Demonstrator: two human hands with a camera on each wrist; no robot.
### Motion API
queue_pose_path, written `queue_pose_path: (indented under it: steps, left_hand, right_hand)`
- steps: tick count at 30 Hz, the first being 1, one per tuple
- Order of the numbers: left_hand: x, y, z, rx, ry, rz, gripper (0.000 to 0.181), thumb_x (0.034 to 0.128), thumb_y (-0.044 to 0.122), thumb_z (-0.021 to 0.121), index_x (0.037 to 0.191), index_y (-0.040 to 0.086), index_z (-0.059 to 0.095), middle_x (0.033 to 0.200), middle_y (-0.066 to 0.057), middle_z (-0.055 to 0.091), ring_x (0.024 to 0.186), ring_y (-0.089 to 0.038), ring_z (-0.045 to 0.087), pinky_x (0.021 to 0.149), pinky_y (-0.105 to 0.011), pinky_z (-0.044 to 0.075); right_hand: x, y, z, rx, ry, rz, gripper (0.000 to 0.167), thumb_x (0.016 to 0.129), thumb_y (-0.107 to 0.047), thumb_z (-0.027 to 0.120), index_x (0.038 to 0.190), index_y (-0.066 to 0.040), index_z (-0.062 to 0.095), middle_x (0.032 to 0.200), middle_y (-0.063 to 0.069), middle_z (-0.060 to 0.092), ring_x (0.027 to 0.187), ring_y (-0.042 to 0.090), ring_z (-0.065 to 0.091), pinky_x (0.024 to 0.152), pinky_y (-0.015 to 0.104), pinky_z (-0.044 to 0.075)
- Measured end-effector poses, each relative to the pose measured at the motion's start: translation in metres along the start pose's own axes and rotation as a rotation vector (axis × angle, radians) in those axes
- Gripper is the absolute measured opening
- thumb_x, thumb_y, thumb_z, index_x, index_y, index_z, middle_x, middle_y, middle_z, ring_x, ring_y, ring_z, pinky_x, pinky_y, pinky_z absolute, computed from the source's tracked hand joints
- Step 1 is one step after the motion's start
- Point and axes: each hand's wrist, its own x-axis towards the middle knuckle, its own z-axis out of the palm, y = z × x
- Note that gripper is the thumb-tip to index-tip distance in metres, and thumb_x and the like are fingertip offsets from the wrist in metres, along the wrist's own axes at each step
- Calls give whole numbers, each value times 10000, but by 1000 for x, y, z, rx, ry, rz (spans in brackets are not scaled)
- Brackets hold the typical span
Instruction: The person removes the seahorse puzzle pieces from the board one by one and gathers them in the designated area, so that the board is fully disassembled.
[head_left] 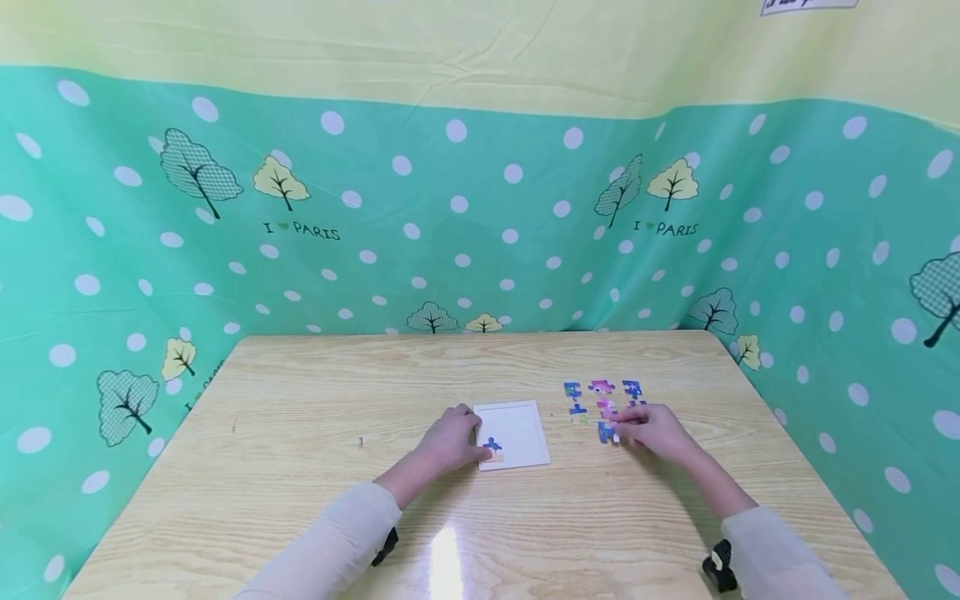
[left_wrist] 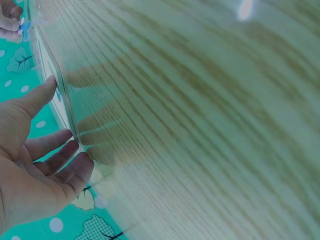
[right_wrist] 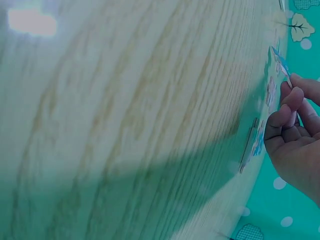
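A shallow white puzzle tray (head_left: 517, 429) lies on the table, with one blue and peach jigsaw piece (head_left: 492, 445) in its near-left corner. My left hand (head_left: 452, 440) holds the tray at its left side; in the left wrist view the thumb (left_wrist: 42, 95) rests on it and the other fingers are against its edge. Between thumb and fingertips, my right hand (head_left: 656, 432) pinches a blue jigsaw piece (head_left: 607, 432), seen tilted off the table in the right wrist view. Several loose pieces, among them a pink one (head_left: 601, 387), lie about it, partly hidden by that hand.
The wooden table (head_left: 337, 392) reaches back to a green dotted curtain (head_left: 420, 208). A tiny dark mark or scrap (head_left: 361, 442) shows on the left of the table. Glare (head_left: 446, 562) lies on its near part.
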Motion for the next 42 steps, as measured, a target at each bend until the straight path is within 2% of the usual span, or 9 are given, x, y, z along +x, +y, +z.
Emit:
queue_pose_path:
  steps: [6, 18, 25, 35, 42]
  left_hand:
    - [-1, 0, 0, -6, -1, -3, 513, 756, 357, 761, 1106, 3, 640, 1126, -136, 574, 1007, -288, 550, 868, -405, 486]
    - [-1, -1, 1, -8, -2, -4, 498, 766, 363, 753, 1103, 13, 642, 1128, -131, 571, 1006, -284, 547, 855, -401, 487]
    - [-2, -1, 2, -10, 3, -7, 497, 761, 361, 757, 1093, 9, 644, 1122, -132, 575, 1006, -290, 547, 856, -404, 486]
    - [0, -2, 1, -9, -7, -11, 541, 765, 377, 748, 1140, 7, 627, 1155, -143, 566, 1035, -295, 538, 887, -410, 477]
    - [0, -1, 0, -14, -9, -11, 549, 770, 375, 746, 1150, 0, 621, 1159, -147, 562, 1038, -297, 535, 883, -411, 478]
  right_hand:
    - [0, 6, 0, -16, 8, 30, 263, 869, -172, 650, 1087, -27, 674, 847, 49, 625, 651, 140, 523, 556, 249, 453]
    - [-2, 11, -2, -45, 10, 17, 239, 895, -131, 599, 1088, -6, 665, 913, 81, 638, 629, 131, 506, 541, 245, 448]
    - [-3, 10, 0, -101, 30, -11, 252, 906, -126, 582, 1113, 3, 649, 936, 100, 626, 658, 156, 517, 535, 250, 448]
    - [-6, 5, 4, -167, 41, -41, 332, 850, -205, 675, 1103, 8, 645, 921, 81, 615, 700, 151, 541, 562, 256, 470]
    - [-5, 6, 7, -206, 31, -40, 338, 829, -185, 701, 1101, 7, 649, 935, 92, 586, 708, 153, 539, 569, 264, 470]
